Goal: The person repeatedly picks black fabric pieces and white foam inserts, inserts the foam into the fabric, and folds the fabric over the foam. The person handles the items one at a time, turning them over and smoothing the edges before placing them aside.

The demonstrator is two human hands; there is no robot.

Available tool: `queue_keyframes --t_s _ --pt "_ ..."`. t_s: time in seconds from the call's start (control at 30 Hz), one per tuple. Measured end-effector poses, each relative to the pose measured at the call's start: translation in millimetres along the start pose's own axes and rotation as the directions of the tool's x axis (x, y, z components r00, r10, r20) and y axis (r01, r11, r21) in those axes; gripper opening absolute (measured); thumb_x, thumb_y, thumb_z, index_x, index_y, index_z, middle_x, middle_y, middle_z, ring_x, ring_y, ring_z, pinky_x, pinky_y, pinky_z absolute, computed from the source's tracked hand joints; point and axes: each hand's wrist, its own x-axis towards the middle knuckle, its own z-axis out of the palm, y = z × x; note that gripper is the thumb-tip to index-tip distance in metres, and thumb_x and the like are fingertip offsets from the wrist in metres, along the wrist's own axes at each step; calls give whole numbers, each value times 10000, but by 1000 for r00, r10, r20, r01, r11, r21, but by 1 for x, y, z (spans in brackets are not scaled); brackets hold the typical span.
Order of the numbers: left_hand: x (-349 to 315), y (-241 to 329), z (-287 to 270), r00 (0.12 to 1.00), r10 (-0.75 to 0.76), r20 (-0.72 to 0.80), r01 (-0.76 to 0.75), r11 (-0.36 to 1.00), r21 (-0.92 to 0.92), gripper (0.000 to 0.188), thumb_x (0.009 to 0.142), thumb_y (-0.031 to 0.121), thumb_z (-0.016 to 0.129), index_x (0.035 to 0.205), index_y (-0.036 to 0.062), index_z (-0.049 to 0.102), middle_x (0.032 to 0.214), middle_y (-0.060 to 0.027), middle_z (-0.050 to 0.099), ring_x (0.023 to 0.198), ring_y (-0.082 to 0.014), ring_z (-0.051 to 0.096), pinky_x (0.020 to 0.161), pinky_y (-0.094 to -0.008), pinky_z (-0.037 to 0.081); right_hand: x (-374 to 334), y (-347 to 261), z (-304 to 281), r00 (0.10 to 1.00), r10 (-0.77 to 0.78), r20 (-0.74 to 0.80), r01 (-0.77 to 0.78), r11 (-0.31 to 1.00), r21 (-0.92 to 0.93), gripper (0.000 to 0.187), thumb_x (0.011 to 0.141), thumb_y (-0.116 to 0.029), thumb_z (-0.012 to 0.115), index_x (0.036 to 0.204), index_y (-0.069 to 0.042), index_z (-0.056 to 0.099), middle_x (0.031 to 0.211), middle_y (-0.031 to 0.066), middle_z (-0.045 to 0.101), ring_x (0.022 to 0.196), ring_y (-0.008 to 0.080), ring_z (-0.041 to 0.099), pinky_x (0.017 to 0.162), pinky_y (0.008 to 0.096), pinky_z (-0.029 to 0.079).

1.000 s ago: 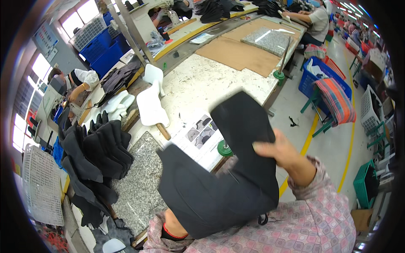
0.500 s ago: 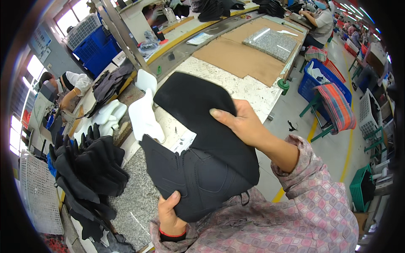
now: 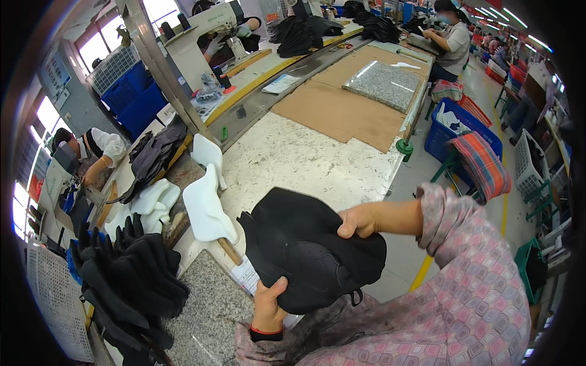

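Note:
Between my hands is a black fabric shoe upper [image 3: 314, 259], stitched in curved panels, with a small loop at its lower right corner. My left hand [image 3: 268, 305] grips its lower left edge, thumb on top. At the upper right edge, my right hand [image 3: 361, 221] pinches the fabric; the fingers underneath are hidden. Just left of the upper lies a white foot-shaped form [image 3: 206, 210], with a second white form [image 3: 209, 160] behind it. A wooden stick [image 3: 229, 251] and a printed paper [image 3: 245, 276] lie beside the upper, partly covered.
At left are stacked black uppers [image 3: 128, 274], a grey granite slab [image 3: 204, 305] and a white mesh basket [image 3: 55, 299]. Brown cardboard [image 3: 323, 113] and another granite slab [image 3: 384, 82] lie farther along the table. A blue crate [image 3: 448, 146] stands on the right. Two co-workers sit nearby.
The upper's raised far part has folded down toward me, so it looks more compact. My right hand has come lower. More of the white form, the stick and the paper shows.

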Motion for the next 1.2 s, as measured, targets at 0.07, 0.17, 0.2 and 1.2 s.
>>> queue_keyframes --t_s 0.07,0.17,0.2,1.2 --pt "2 0 2 996 85 -13 -84 993 83 589 820 4 652 1351 -35 400 1289 -192 541 1156 -326 563 998 -453 463 -12 -25 19 995 -26 97 33 997 -73 654 772 -93 751 1341 11 448 1285 146 560 1162 236 551 992 392 455" --pt "-10 0 7 991 128 -33 -121 978 170 598 796 43 695 1316 -48 414 1219 -193 575 1088 -309 605 944 -431 508 -31 -46 57 997 83 9 -76 941 -330 665 759 -73 762 1341 9 448 1270 133 571 1168 213 542 986 365 453" --pt "-16 -2 10 987 154 -46 -143 972 186 597 795 45 698 1312 -50 415 1209 -191 580 1075 -307 610 933 -427 515 -36 -45 72 999 30 -38 -42 917 -397 602 803 -129 742 1323 7 471 1247 122 585 1111 201 572 961 340 468" --pt "-29 -71 4 943 258 -209 -252 966 54 502 851 4 631 1311 -26 432 1212 -162 570 1089 -300 585 974 -438 474 39 5 68 645 -715 -269 9 360 -933 213 883 -201 646 978 -10 653 794 210 656 701 356 624 662 367 486"
